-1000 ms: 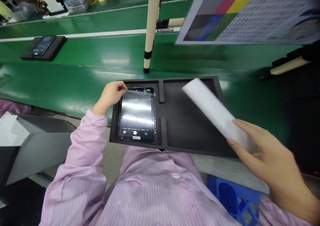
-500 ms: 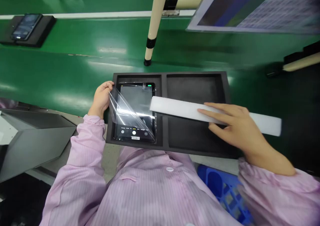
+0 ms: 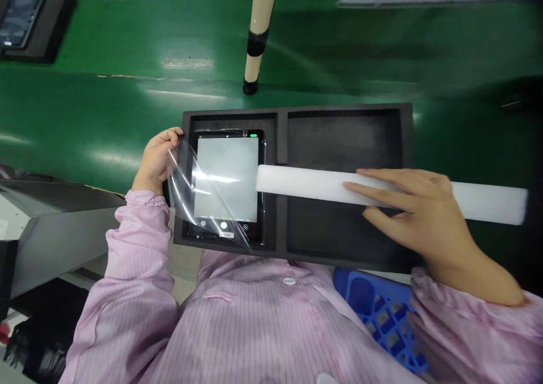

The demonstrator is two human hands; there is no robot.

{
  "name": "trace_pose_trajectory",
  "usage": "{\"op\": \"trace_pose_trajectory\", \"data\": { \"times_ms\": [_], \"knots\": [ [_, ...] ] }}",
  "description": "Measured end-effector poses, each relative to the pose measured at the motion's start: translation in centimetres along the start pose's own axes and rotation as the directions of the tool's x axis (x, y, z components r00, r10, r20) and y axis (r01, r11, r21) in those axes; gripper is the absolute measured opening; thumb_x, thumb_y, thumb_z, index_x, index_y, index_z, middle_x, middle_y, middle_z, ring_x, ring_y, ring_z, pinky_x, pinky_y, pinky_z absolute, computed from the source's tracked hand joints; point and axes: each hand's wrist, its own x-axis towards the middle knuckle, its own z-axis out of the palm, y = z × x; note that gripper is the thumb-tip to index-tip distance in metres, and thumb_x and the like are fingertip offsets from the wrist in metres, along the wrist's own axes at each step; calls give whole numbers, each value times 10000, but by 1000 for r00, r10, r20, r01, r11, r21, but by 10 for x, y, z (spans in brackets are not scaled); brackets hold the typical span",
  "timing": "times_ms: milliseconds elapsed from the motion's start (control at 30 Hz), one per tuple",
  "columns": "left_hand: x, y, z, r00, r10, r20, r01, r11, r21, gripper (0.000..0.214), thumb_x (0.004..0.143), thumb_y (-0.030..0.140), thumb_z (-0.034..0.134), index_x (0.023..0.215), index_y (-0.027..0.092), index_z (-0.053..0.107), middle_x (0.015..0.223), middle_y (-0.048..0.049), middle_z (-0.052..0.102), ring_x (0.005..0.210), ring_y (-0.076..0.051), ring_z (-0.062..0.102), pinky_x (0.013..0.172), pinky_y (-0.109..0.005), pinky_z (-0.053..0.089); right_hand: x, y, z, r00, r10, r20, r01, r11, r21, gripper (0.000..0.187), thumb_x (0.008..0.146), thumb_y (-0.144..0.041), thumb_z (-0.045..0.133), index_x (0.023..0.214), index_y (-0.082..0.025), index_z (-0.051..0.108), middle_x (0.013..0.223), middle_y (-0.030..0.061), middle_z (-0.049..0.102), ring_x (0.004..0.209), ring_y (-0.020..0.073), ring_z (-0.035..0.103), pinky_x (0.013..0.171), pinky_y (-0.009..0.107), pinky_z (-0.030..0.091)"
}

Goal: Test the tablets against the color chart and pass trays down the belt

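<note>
One camera sits on the person's head, looking forward and down, close over the tray [image 3: 297, 259] and green bench [image 3: 106, 90] in front

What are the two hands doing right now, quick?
Left hand: closed, pinching a corner of the clear film peeled partway off the phone.
Right hand: holding the white foam bar, fingers laid over it.
</note>
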Motion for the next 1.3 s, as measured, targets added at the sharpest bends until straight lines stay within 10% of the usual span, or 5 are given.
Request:
{"op": "trace_pose_trajectory", "data": {
  "times_ms": [1300],
  "knots": [
    [-6, 0, -3, 999, -15, 31, 15, 1000, -10, 139, 608, 66, 631, 580, 159, 531, 1007, -37, 583, 784, -121, 515, 670, -229, 400, 6, -9, -2, 996, -78, -29, 77, 995, -62, 208, 921, -179, 573, 1085, -241, 684, 1160, 104, 701, 939, 274, 680, 831, 440, 413]
  ]
}}
